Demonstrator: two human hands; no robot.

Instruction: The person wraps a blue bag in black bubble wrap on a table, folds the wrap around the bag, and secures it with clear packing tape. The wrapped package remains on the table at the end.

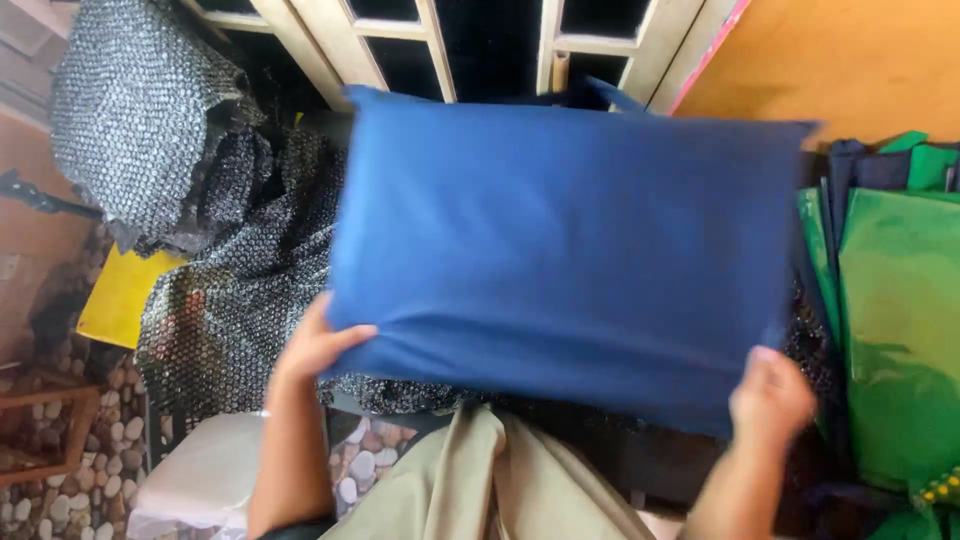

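A blue fabric piece (570, 250), broad and flat, is held spread above the bubble wrap (240, 290), green bags (900, 330) just right of it. It looks light, soft and floppy, best gripped along its edges. The left hand (315, 345) pinches its lower-left corner; the right hand (770, 395) grips its lower-right edge.

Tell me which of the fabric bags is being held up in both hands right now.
The blue bag, gripped at its lower corners by the left hand and right hand. The green bags lie stacked at the right, untouched.
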